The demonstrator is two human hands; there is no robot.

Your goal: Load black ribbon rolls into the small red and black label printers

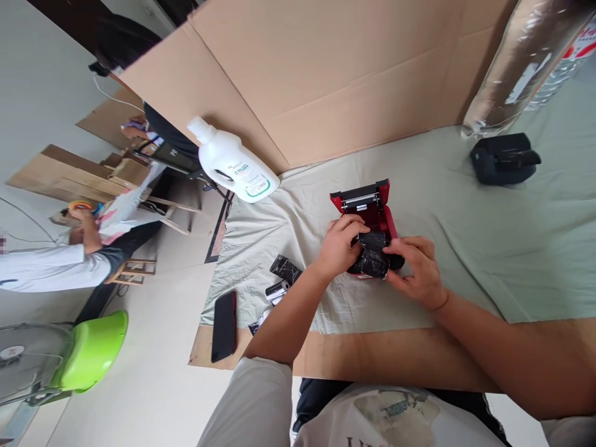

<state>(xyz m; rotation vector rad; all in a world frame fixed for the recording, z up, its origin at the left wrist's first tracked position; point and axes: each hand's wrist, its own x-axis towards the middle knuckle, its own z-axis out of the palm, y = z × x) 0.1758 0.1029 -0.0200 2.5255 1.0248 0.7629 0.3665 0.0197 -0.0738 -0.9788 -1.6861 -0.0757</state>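
Observation:
A small red and black device, which looks like a label printer (pixel 390 217), lies on the cloth with its lid raised. Over its compartment is a black label roll (pixel 375 261) with thin pale lines; a strip of it hangs toward me. My left hand (pixel 342 242) is closed at the roll's left side, thumb and fingers against it. From the right, my right hand (pixel 416 270) pinches the roll's edge between thumb and forefinger. The roll and my fingers hide the inside of the compartment, so I cannot tell how far in the roll sits.
Left of my arm lie a black patterned piece (pixel 285 268), a small roll (pixel 277 292) and a phone (pixel 224 326). A white detergent bottle (pixel 239 164) leans near the cardboard wall (pixel 349 68). A black tape dispenser-like object (pixel 503 159) stands right. Another person (pixel 60 264) sits far left.

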